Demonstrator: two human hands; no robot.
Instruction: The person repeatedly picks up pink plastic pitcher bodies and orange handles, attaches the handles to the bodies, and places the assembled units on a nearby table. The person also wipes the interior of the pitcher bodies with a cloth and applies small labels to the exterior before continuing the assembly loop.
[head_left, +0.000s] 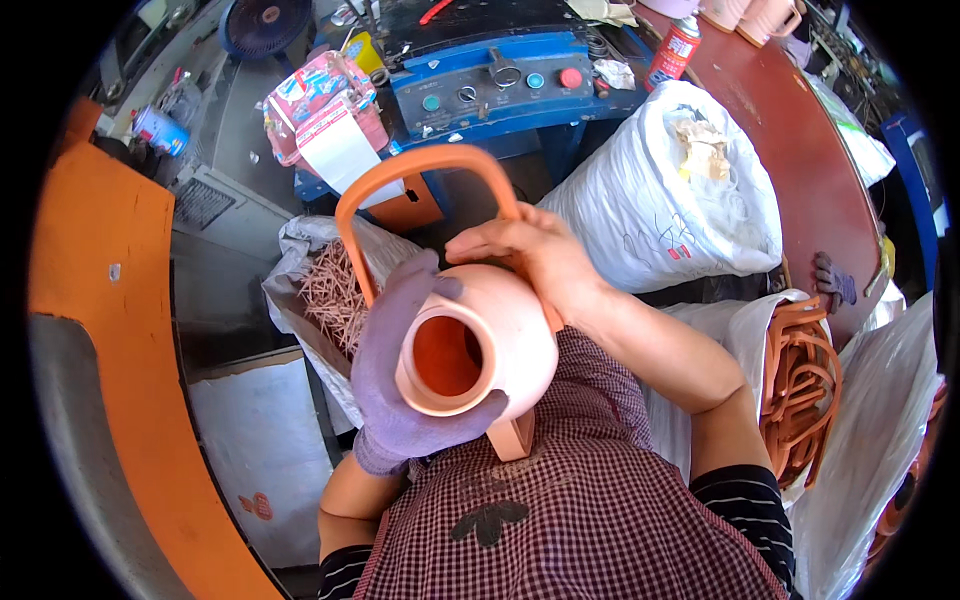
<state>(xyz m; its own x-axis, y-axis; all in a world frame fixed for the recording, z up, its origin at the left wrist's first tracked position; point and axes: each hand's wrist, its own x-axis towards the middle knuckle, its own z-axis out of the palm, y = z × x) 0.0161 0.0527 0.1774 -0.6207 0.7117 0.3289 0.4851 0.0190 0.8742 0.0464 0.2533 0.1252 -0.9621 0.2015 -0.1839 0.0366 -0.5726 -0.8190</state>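
In front of my apron I hold a pale pink, round-bellied plastic jug (518, 345), tilted so its round mouth faces up toward me. My left hand (385, 375), in a purple-grey glove, wraps the jug's left side and neck, its thumb below the rim. An orange-brown arched handle (425, 157) rises beyond the jug. My bare right hand (545, 255) grips the jug's far right side, beside the handle's right end, fingers reaching over the top. A squared pink piece (512, 438) sticks out at the jug's near end. Its underside is hidden.
A blue machine panel (490, 85) with buttons stands ahead. A white sack (630, 190) stands at right, near a bag of orange-brown handles (800, 390). Left, a sack holds thin pink sticks (335, 295). A spray can (675, 50) and a glove (832, 280) lie by the red-brown table (790, 160).
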